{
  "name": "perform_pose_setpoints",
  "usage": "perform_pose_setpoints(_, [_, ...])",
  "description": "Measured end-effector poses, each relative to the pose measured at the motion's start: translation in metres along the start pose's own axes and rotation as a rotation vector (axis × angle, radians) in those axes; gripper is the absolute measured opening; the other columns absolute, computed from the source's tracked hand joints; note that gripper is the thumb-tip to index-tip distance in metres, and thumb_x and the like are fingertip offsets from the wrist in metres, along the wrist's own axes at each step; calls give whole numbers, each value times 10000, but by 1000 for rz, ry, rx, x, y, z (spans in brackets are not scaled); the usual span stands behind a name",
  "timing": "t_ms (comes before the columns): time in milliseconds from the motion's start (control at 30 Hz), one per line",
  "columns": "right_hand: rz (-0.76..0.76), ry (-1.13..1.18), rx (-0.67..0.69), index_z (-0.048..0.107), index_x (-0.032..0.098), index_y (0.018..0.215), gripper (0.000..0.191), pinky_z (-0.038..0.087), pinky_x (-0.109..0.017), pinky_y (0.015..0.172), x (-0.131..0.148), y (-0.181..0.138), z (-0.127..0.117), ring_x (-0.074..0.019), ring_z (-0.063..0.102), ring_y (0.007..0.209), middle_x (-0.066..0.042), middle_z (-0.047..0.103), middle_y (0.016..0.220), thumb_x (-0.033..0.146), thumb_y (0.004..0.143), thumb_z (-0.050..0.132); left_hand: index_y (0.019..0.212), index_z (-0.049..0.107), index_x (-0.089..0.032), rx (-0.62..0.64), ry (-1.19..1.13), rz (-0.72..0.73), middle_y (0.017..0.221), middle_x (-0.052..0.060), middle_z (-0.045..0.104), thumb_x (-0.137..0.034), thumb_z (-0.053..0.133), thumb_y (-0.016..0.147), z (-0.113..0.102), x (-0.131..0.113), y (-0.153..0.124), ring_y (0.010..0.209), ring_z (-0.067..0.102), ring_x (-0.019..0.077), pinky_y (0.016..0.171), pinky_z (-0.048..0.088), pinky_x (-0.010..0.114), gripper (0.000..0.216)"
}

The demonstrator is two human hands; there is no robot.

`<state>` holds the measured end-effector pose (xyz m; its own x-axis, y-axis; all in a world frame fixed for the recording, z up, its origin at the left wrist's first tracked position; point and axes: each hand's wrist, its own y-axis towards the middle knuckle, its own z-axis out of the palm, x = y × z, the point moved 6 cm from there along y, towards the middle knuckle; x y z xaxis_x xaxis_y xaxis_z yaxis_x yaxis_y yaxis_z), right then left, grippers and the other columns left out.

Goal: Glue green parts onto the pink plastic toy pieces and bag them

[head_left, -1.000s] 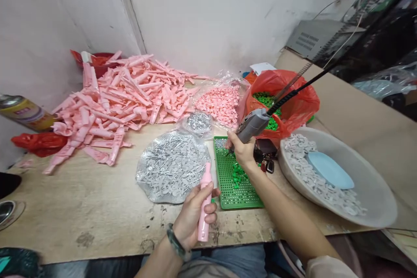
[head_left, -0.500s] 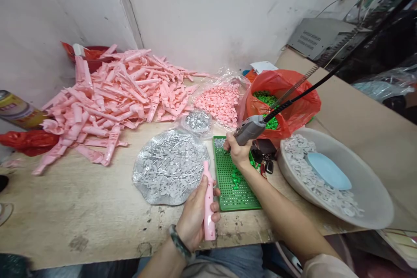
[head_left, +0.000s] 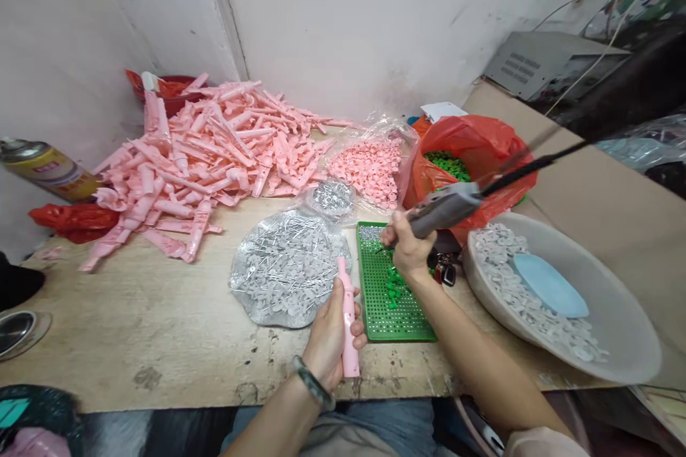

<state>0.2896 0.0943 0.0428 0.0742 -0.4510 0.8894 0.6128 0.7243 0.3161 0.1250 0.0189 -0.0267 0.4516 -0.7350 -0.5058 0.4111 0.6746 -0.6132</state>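
Observation:
My left hand (head_left: 331,334) is closed round a slim pink plastic casing (head_left: 348,320), held upright near the front edge of the wooden table (head_left: 161,328). My right hand (head_left: 408,248) grips a grey powered screwdriver (head_left: 442,208) with a black cable rising to the right. Its tip is tilted down over the far left part of a green perforated tray (head_left: 394,303), which holds a few small green parts. A clear bag of silver pins or screws (head_left: 286,268) lies just left of the tray.
A big heap of pink casings (head_left: 214,150) fills the back left. Behind the tray sit a bag of small pink parts (head_left: 369,168) and a red bag of green parts (head_left: 466,157). A grey basin of white pieces (head_left: 557,293) stands right. A spray can (head_left: 48,170) lies far left.
My right hand has lifted the screwdriver a little and swung its body flatter, toward the right. My left hand has stayed put with the pink casing.

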Motion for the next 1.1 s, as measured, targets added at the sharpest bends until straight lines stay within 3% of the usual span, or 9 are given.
perform_pose_setpoints(133, [32,229,223,432,229,682,307,394,-231,400,61,-46,26,-87,405,361,100,431,452,323,869,656,925,573,-152,-32,4,47,643,-47,482,-667,651,769,-1,0,-1,416,383,42,350,286,157,543])
perform_pose_setpoints(233, [50,248,396,454,236,733,264,407,-232,430,85,-88,36,-99,427,411,89,458,494,331,907,629,842,558,-164,-23,32,87,608,-45,481,-687,649,754,0,1,-5,419,372,53,361,276,176,538])
perform_pose_setpoints(333, [40,199,456,463,247,785,234,415,-248,468,84,-112,33,-112,457,448,82,482,538,349,903,638,807,565,-163,-12,63,111,582,-42,478,-691,655,745,1,2,-10,443,381,68,386,287,192,539])
perform_pose_setpoints(533, [24,132,437,469,249,778,232,405,-276,506,72,-121,30,-135,480,470,62,492,545,363,893,635,832,571,-168,2,96,148,565,-38,485,-723,613,753,4,-2,-20,454,395,94,413,298,220,562])
perform_pose_setpoints(733, [59,128,428,484,263,728,242,379,-288,433,67,-138,29,-160,429,405,50,455,482,385,907,594,728,526,-184,-59,153,234,557,-31,447,-790,554,729,-2,2,-32,494,401,104,434,294,225,607])
perform_pose_setpoints(867, [80,190,495,507,256,748,211,369,-265,432,62,-146,38,-150,440,431,38,470,503,359,903,606,718,508,-196,24,187,187,530,-50,407,-750,577,753,-3,4,-28,429,338,85,396,242,220,559])
perform_pose_setpoints(967, [126,264,525,516,253,756,239,364,-247,428,73,-137,48,-133,416,434,46,443,499,416,884,636,752,552,-192,-26,319,176,555,-40,451,-728,621,734,-35,-21,-36,408,338,81,369,242,216,540])
perform_pose_setpoints(1000, [141,295,516,521,253,758,256,364,-243,419,79,-130,48,-129,407,430,49,428,495,449,883,628,786,578,-192,-104,372,211,568,-39,471,-705,666,713,-57,-38,-45,410,354,82,369,261,213,525])
perform_pose_setpoints(1100, [148,286,372,557,258,793,252,382,-240,394,95,-100,30,-124,429,433,42,443,532,487,864,635,956,645,-214,-448,523,541,651,-10,575,-620,761,678,-143,-108,-108,535,525,140,411,359,209,505])
